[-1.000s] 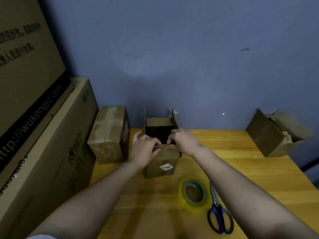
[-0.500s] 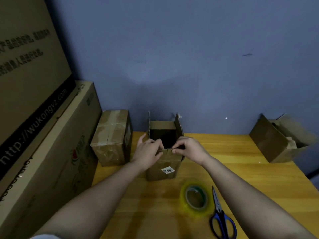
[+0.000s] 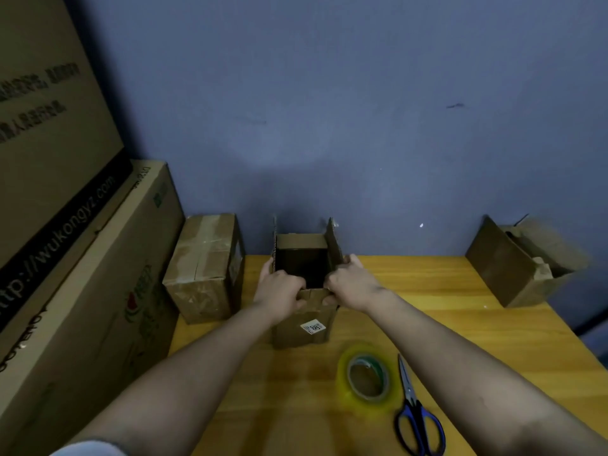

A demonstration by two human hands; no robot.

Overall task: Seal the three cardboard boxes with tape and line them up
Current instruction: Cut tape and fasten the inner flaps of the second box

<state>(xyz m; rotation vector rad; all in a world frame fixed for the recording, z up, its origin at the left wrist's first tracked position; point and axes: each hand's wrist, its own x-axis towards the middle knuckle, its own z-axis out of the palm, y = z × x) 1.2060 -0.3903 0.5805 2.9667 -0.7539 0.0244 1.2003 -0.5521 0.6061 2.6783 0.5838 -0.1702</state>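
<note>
two hands, left grip (image 3: 279,292) and right grip (image 3: 350,284), hold near flap of open box (image 3: 304,324), inside dark

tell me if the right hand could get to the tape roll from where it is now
Probably yes. The tape roll lies flat on the table just below the right forearm, with nothing on top of it; only the scissors lie beside it. The right hand would first have to let go of the open box.

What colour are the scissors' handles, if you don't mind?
Blue, with black inner rims, on the scissors; head view.
</note>
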